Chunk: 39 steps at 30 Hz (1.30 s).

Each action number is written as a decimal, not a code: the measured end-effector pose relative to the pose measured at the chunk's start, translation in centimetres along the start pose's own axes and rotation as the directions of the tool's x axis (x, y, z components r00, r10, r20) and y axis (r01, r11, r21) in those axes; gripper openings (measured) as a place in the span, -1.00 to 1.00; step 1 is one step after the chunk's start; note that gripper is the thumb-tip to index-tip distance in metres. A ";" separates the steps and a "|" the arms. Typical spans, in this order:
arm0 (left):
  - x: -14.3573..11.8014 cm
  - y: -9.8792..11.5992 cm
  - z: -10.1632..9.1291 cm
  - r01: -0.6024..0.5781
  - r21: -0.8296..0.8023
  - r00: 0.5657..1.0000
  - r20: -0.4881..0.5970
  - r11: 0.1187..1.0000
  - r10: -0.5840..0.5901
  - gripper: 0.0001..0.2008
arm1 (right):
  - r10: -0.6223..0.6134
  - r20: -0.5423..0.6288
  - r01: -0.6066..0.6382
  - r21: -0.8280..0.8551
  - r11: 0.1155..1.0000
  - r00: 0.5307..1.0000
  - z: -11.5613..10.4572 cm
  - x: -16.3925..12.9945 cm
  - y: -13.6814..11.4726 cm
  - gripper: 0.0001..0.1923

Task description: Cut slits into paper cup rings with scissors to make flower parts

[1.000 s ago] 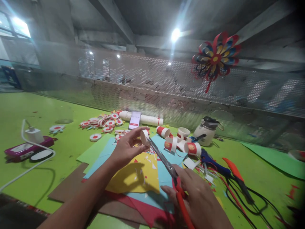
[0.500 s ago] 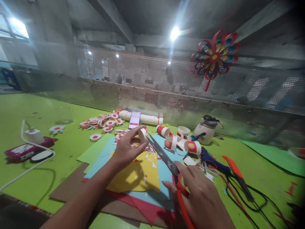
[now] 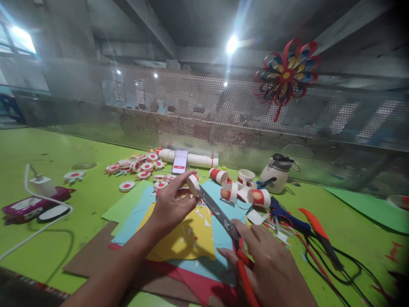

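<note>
This is a craft workshop, a handwork bench inside what looks like an industrial hall. A long green table [image 3: 57,149] carries stacked coloured paper sheets [image 3: 188,238], brown cardboard [image 3: 92,256], cut paper cups [image 3: 243,187] and a heap of red-and-white paper discs [image 3: 137,164]. A blue glue gun [image 3: 287,217] and orange-handled pliers [image 3: 319,232] lie among black cables (all tangled at the right). Behind the table runs a perforated metal screen [image 3: 204,115] with a finished paper flower [image 3: 286,76] hung on it. Bare concrete beams [image 3: 153,25] and 1 glaring ceiling lamp [image 3: 232,44] sit overhead.
</note>
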<state>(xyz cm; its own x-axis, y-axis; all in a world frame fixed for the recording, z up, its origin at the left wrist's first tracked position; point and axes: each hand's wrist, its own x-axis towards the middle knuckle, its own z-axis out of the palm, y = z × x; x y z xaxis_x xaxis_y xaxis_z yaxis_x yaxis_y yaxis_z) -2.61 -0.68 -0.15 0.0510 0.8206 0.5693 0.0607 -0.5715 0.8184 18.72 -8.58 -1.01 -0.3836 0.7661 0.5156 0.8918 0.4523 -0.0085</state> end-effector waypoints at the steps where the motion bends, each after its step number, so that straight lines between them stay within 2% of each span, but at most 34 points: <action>1: 0.0 0.0 0.0 -0.008 0.012 1.000 0.005 1.000 0.008 -0.46 | -0.002 0.004 0.002 -0.003 1.000 1.000 0.0 0.0 0.1 -0.56; 6: 0.0 -0.2 -0.1 -0.029 0.056 0.999 0.029 0.998 0.027 -0.45 | 0.002 -0.021 -0.002 -0.014 1.000 1.000 0.0 0.2 0.2 -0.52; 15: 0.0 -0.6 0.1 -0.006 0.005 0.998 0.066 1.000 0.006 -0.45 | -0.037 0.003 0.037 -0.067 0.997 0.999 -0.6 0.2 0.3 -0.51; 19: -0.1 -0.5 0.5 -0.047 0.008 0.998 0.051 0.999 0.047 -0.46 | -0.064 -0.033 0.061 -0.085 0.995 0.997 -0.6 0.2 0.5 -0.59; 22: -0.1 -0.6 0.6 -0.070 -0.014 0.997 0.041 0.997 0.071 -0.47 | -0.063 -0.016 0.061 -0.088 0.994 0.998 -0.6 0.0 0.7 -0.57; 30: -0.2 -0.8 0.6 -0.041 -0.048 0.998 0.053 0.998 0.044 -0.47 | -0.045 0.027 0.047 -0.088 0.995 0.999 -0.6 -0.3 0.7 -0.53; 39: -0.3 -0.9 0.8 -0.058 -0.044 0.998 0.027 0.997 0.060 -0.45 | -0.044 0.020 0.045 -0.041 0.998 0.999 -0.2 -0.6 0.7 -0.55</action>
<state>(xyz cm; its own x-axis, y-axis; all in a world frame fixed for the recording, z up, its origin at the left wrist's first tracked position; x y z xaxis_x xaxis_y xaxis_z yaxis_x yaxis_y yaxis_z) -1.91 -0.41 -1.05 0.0810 0.7846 0.6147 0.0135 -0.6175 0.7864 19.64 -8.82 -1.20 -0.4274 0.7546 0.4979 0.8828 0.4671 0.0498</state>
